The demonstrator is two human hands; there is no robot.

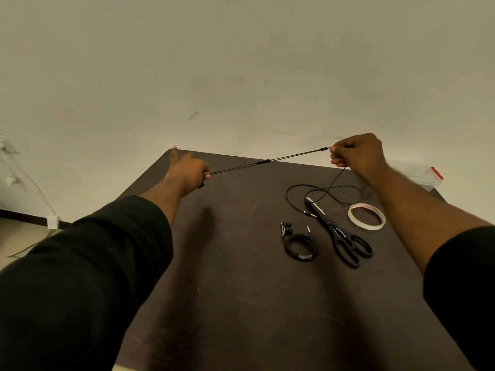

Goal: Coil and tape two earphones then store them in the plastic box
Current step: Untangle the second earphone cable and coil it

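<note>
The earphone cable (267, 162) runs taut between pinching left fingers (205, 174) and right fingers (336, 156).

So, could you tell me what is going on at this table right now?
A person is stretching one earphone cable taut above the table: the left hand pinches the earbud end, the right hand grips it further along, and the rest trails in loose loops on the table. A second earphone lies already coiled beside the scissors and tape roll. The plastic box sits at the far right edge.
</note>
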